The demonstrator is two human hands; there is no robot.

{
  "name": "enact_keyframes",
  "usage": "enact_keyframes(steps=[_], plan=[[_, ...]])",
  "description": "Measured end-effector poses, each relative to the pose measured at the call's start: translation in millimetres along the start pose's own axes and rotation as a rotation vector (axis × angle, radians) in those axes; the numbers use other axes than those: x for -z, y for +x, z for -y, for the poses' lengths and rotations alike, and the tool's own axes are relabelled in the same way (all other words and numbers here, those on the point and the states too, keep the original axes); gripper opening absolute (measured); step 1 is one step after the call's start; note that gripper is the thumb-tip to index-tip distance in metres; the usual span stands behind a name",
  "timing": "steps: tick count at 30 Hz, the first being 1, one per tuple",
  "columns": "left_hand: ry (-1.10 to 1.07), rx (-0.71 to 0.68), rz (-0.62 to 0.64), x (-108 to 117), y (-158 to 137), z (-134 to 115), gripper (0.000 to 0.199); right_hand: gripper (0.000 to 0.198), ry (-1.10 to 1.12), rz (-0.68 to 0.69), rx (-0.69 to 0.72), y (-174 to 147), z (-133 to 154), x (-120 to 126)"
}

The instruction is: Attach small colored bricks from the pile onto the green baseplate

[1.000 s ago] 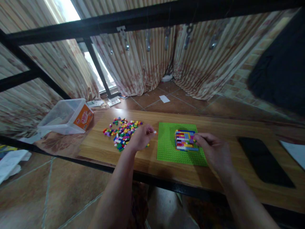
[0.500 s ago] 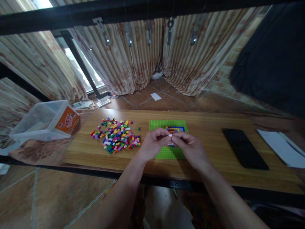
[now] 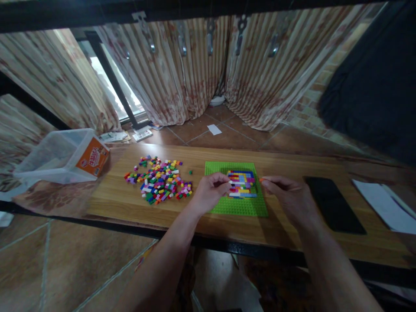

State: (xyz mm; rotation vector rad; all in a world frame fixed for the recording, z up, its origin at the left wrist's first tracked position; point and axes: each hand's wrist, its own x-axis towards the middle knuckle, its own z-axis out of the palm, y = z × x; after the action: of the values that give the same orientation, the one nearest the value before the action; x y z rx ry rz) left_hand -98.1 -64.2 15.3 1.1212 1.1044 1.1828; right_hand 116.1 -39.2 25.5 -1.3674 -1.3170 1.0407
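Note:
Between the thumb and forefinger of my left hand [image 3: 212,189] is a small white brick [image 3: 231,183], mostly covered by the fingertips. It is over the left part of a multicoloured block of toy bricks [image 3: 242,178], which sits on a green baseplate [image 3: 237,208]. My right hand [image 3: 289,195] pinches a small orange brick [image 3: 261,179] just beyond the baseplate's right edge. Left of the baseplate lies a loose pile of coloured bricks [image 3: 162,182], with one green brick [image 3: 190,172] apart from it.
A clear plastic bin [image 3: 58,158] with an orange label stands at the table's left end. To the right, a black phone-like slab [image 3: 334,203] lies on the wooden table [image 3: 130,214], and white paper [image 3: 380,203] is past it. Curtains hang behind.
My hands have moved apart; they met over the baseplate before. The right hand has gone right with an orange brick, while the left keeps the white one. More of the brick block shows.

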Motion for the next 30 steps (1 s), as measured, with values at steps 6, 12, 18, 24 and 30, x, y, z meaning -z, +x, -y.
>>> enact_keyframes(steps=[6,12,18,24,30], plan=[[0.090,0.029,-0.057,5.2,2.8,4.0,0.005,0.023,-0.166,0.117,-0.008,5.2,-13.7,5.4],[0.136,-0.006,-0.048,7.4,3.4,5.0,0.006,0.024,-0.206,0.126,0.017,9.4,-21.8,-1.7],[0.162,-0.010,-0.050,7.4,2.9,4.7,0.005,0.024,-0.227,0.103,0.039,9.0,-20.8,-6.2],[0.169,-0.012,-0.052,7.7,2.5,5.5,0.003,0.023,-0.235,0.076,0.027,8.7,-21.9,-9.0],[0.169,-0.015,-0.056,7.4,2.4,6.4,0.004,0.022,-0.263,0.076,0.050,10.6,-26.5,-3.9]])
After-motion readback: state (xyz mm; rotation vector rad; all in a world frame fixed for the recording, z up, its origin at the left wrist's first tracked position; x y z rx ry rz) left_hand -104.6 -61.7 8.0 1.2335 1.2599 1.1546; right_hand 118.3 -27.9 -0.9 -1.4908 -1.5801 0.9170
